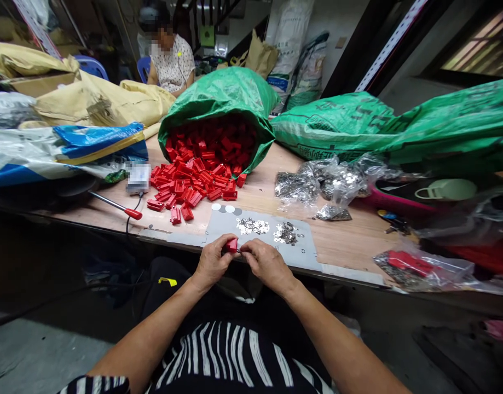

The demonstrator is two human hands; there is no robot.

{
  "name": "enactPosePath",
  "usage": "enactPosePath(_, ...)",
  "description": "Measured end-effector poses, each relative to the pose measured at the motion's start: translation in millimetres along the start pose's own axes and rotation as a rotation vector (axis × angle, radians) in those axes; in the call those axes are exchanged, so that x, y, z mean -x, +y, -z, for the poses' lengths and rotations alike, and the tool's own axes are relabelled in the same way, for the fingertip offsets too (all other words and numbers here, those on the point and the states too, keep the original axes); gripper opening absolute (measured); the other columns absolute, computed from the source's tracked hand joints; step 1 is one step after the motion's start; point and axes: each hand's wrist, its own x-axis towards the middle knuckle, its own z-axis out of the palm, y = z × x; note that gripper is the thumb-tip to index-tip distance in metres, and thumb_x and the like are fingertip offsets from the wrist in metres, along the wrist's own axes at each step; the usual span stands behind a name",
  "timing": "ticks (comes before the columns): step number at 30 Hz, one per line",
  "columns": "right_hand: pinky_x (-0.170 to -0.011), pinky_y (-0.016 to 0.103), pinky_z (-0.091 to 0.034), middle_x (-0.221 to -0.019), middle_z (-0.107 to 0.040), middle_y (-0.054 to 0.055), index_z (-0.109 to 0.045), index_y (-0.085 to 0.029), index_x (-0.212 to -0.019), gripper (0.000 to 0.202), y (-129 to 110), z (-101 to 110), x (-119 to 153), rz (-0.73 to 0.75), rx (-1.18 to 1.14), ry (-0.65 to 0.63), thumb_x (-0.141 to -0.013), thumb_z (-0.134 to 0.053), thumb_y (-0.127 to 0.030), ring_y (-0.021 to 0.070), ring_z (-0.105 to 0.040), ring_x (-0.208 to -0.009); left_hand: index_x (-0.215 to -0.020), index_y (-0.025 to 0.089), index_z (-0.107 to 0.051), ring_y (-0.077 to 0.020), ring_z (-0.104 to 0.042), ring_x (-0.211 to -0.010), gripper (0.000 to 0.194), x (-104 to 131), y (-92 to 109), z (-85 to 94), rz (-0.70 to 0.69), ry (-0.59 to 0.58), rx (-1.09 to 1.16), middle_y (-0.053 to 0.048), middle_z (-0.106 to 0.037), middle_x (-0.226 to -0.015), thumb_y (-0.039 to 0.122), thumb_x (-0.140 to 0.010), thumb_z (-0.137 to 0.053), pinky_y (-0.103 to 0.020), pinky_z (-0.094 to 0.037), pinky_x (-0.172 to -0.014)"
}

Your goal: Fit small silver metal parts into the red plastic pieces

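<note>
My left hand (pixel 214 260) is closed around a small red plastic part (pixel 231 245), held just over the table's front edge. Close against it, my right hand (pixel 264 262) pinches something small and dark at the part's right end; its kind is too small to make out. Under and beyond my hands lies a grey mat (pixel 222 224). It carries a loose pile of flat shiny metal pieces (pixel 252 226) and a second pile of small metal pieces (pixel 287 233). Farther back, many matching red plastic parts (pixel 194 180) spill from a green woven sack (pixel 222 90).
A red-handled rod (pixel 132 213) and a cable lie at the left, beside a blue-and-white sack (pixel 99 145). Clear bags of metal pieces (pixel 317 183) and a pink container (pixel 399 200) stand right. Another person (pixel 173 60) sits across the table.
</note>
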Motion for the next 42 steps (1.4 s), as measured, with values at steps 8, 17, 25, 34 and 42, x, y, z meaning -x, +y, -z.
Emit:
enactPosePath(8,-0.084,0.034,-0.044,-0.1,-0.06,0.007,-0.056,-0.02,-0.107,0.018,12,5,16,0.082,-0.308,0.083,-0.095,-0.042,-0.021,0.02,-0.058,-0.094,-0.101,0.022,-0.06,-0.0145,-0.061,-0.08,0.032,9,14,6.0,0.063,0.106,0.203,0.0,-0.067,-0.09,0.02,-0.072,-0.072,-0.026,-0.045,-0.079)
enactPosePath(17,-0.065,0.025,-0.042,-0.064,-0.052,-0.006,-0.036,-0.022,-0.138,0.041,-1,14,28,0.072,-0.513,-0.106,-0.098,-0.04,-0.027,0.0123,-0.051,-0.058,-0.072,0.015,-0.055,-0.016,-0.068,-0.085,0.023,19,38,4.6,0.528,-0.026,1.236,-0.003,-0.07,-0.08,0.028,-0.075,-0.074,-0.028,-0.047,-0.088)
enactPosePath(25,-0.067,0.026,-0.046,-0.075,-0.063,0.0,-0.049,-0.022,-0.13,0.035,-5,16,28,0.136,-0.477,-0.067,-0.098,-0.042,-0.034,0.0153,-0.06,-0.067,-0.082,0.009,-0.064,-0.0168,-0.07,-0.077,0.01,24,46,2.7,0.747,0.049,1.459,-0.007,-0.072,-0.081,0.017,-0.086,-0.06,-0.031,-0.054,-0.085)
enactPosePath(34,-0.06,0.024,-0.045,-0.069,-0.06,0.001,-0.063,-0.019,-0.111,0.034,0,12,26,0.083,-0.56,0.002,-0.099,-0.04,-0.039,0.0139,-0.056,-0.061,-0.081,0.008,-0.064,-0.0188,-0.071,-0.08,0.017,26,51,-3.7,0.807,0.047,1.511,-0.01,-0.072,-0.083,0.017,-0.09,-0.054,-0.036,-0.052,-0.093)
enactPosePath(42,-0.055,0.024,-0.037,-0.059,-0.045,-0.003,-0.063,-0.017,-0.113,0.039,4,7,21,0.002,-0.617,-0.07,-0.098,-0.039,-0.044,0.0119,-0.044,-0.055,-0.083,0.013,-0.062,-0.0219,-0.072,-0.083,0.011,41,21,-11.1,0.856,-0.034,1.448,-0.006,-0.073,-0.083,0.023,-0.081,-0.068,-0.037,-0.048,-0.092)
